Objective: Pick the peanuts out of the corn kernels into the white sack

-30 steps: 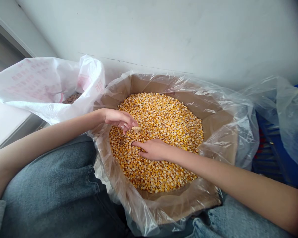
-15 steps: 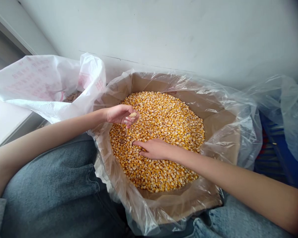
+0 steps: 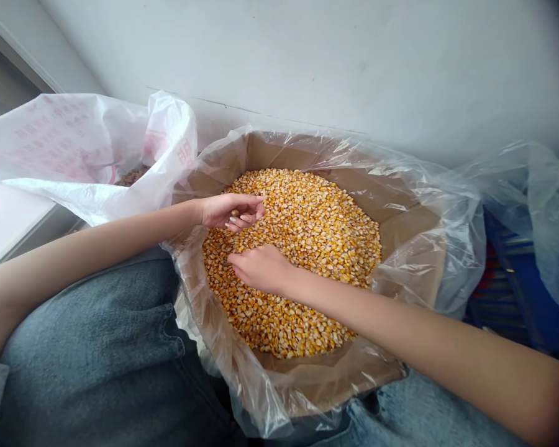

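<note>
Pinching a small brownish bit (image 3: 235, 212) against the thumb, the left hand (image 3: 240, 210) sits clenched just above a heap of dried yellow-orange corn kernels (image 3: 317, 230), fingers curled, and it is hard to tell if it touches the heap. The right hand (image 3: 261, 268) is down on the kernels, fingertips pushed in among them; whether it grasps anything is hidden, cannot tell. The kernels fill a brown cardboard box (image 3: 400, 230) lined with a crinkled clear plastic bag (image 3: 461, 261), the box apparently resting on blue denim jeans (image 3: 88, 366). Risks: the bit is tiny, so loose fingers could drop it back among the kernels, where it would be hard to find; a careless push near the edge could tear the thin liner or send kernels over it. A white plastic sack with pink print (image 3: 60, 136) stands left, its brown contents (image 3: 131, 177) mostly hidden by folds, too cut off to identify. A blue crate (image 3: 503, 279) sits right, half behind plastic.
</note>
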### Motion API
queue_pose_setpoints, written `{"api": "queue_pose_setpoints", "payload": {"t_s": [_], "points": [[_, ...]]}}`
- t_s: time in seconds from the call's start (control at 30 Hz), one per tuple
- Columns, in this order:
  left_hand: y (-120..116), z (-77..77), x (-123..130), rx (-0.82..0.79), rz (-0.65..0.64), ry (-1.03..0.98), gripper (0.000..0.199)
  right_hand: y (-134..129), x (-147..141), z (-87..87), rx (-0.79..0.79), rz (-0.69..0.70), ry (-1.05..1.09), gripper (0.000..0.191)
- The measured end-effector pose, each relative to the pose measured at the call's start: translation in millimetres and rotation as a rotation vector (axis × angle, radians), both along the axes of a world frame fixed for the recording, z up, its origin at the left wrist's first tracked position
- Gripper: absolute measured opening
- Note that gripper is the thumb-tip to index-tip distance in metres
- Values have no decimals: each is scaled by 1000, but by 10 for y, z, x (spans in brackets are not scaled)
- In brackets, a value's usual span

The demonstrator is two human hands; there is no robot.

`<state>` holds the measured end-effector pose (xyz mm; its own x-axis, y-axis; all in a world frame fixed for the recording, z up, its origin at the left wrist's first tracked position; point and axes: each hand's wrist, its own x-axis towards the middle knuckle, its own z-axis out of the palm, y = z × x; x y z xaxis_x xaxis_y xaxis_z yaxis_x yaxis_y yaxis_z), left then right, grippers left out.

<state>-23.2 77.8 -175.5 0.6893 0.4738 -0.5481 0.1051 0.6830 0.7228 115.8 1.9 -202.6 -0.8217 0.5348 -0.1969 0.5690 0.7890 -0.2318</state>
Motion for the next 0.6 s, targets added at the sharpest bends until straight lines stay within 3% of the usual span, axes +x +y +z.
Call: {"api": "queue_pose_setpoints", "payload": {"t_s": [0.13,0.33,0.6], "points": [[-5,-29,49,-13,-36,35,26,-9,-159,-75,-2,-39,-20,25],[-28,-105,146,-27,-56,66,24,-31,-138,-189,-38,-106,-29,24],[56,-206,151,72,179,66,17,-55,-19,-165,-75,-41,-10,26]]}}
